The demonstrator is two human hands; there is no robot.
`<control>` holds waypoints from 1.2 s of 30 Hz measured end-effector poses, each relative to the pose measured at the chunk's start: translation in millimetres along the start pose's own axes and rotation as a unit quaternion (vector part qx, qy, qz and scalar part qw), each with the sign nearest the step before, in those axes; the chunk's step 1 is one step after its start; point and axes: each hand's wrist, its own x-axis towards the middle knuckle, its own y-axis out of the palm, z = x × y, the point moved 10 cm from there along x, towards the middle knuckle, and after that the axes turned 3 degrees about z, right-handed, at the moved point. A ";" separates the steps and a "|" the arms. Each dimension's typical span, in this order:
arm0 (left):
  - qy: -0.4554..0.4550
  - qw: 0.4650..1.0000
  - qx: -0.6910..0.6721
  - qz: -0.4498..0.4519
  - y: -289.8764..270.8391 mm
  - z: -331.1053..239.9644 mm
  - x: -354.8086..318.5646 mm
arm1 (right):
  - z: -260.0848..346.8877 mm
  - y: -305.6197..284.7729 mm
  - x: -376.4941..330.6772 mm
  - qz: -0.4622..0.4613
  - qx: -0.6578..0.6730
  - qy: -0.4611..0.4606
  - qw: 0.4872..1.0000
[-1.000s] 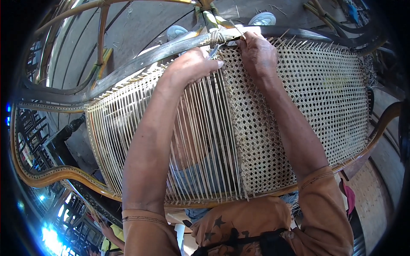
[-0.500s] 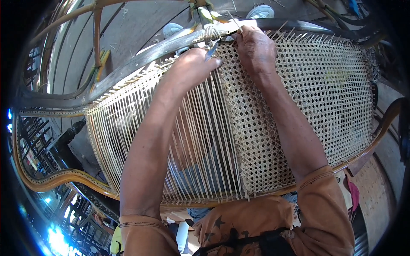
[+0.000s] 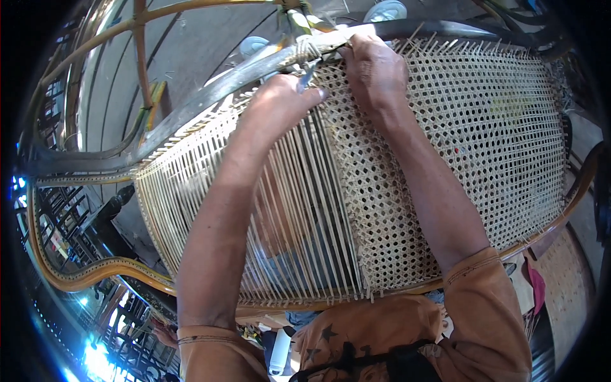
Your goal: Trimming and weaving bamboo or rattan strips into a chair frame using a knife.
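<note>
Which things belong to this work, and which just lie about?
In use:
pale woven cane panel
glossy brown curved wooden frame
slim blue-grey tool in the left hand

Seemingly lying about:
pinkish-red cloth, lower right
white cylindrical object, bottom

1. Cane mesh [image 3: 490, 146] on the right: pale straw, dotted with dark holes
2. Strands [image 3: 184, 197] on the left: cream, in parallel stripes
3. Near rail [image 3: 102, 276]: glossy amber-brown
4. Person's shirt [image 3: 375, 318]: rust-brown with dark stars
</note>
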 end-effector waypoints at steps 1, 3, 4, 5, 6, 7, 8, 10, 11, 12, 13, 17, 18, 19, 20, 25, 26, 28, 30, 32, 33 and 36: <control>-0.011 0.999 0.012 0.031 3.7 4.7 2.7 | 0.5 2.0 1.8 0.024 -0.010 0.007 1.000; -0.023 0.997 0.024 0.062 2.8 2.1 2.2 | 3.2 2.9 0.2 0.022 -0.010 0.003 1.000; -0.038 0.996 0.018 0.084 3.3 -1.2 -2.4 | 1.3 3.5 -0.6 0.022 -0.014 0.004 1.000; -0.054 0.993 0.012 0.105 6.7 -1.3 -4.5 | -0.3 2.3 0.2 0.010 -0.006 0.005 1.000; -0.056 0.993 0.012 0.106 7.5 2.2 -3.5 | 1.1 3.0 0.8 0.013 -0.005 0.006 1.000; -0.036 0.994 0.032 0.098 6.5 2.7 0.1 | 4.9 2.1 2.6 0.014 -0.011 -0.003 1.000; -0.015 0.995 0.051 0.089 5.1 2.1 1.5 | 8.6 2.5 2.8 0.015 -0.017 -0.013 1.000; -0.007 0.995 0.047 0.093 10.8 2.6 -2.9 | 12.1 -5.3 -1.6 -0.019 0.008 -0.033 0.999; -0.018 0.998 0.031 0.053 14.3 12.2 -1.2 | 5.3 -0.6 -2.5 0.005 0.004 -0.010 1.000; -0.028 0.999 0.017 0.006 6.5 14.9 -1.4 | 1.5 3.1 2.1 0.024 0.003 0.006 1.000; 0.004 0.997 0.077 0.016 8.8 2.3 -3.6 | -20.5 12.6 0.0 0.005 0.261 0.087 0.961; 0.012 0.994 -0.074 0.081 6.8 31.7 7.3 | -8.1 -4.1 0.6 0.152 0.192 0.066 0.967; 0.016 0.994 -0.077 0.076 4.9 32.2 5.6 | -8.6 -9.3 -4.4 0.150 0.190 0.061 0.968; 0.022 0.995 -0.096 0.017 -2.6 38.1 5.4 | -5.9 -4.7 -13.4 0.168 0.164 0.033 0.972; 0.027 0.992 -0.115 -0.043 -9.8 45.0 4.7 | -0.6 -0.7 -21.3 0.185 0.137 0.006 0.973; -0.022 0.995 -0.076 -0.055 -14.2 28.1 -5.8 | 28.4 5.6 -34.5 0.186 -0.021 -0.086 0.979; -0.023 0.995 -0.080 -0.055 -12.7 28.3 -4.9 | 33.0 5.8 -34.1 0.188 -0.023 -0.087 0.978; 0.025 0.994 -0.040 -0.103 -20.4 19.9 -3.4 | 38.6 13.4 -35.0 0.224 -0.050 -0.082 0.970; 0.040 0.993 -0.045 -0.101 -18.3 17.9 -2.0 | 44.2 20.9 -36.0 0.222 -0.029 -0.087 0.971; 0.062 0.992 -0.030 -0.106 -19.0 12.6 -4.1 | 50.5 14.2 -36.1 0.154 -0.031 -0.095 0.983; 0.079 0.989 -0.056 -0.109 -17.4 12.8 -5.1 | 51.8 10.7 -38.2 0.139 0.006 -0.097 0.986; 0.102 0.982 -0.080 -0.135 -15.6 12.3 -9.6 | 49.1 4.5 -40.7 0.115 0.035 -0.103 0.987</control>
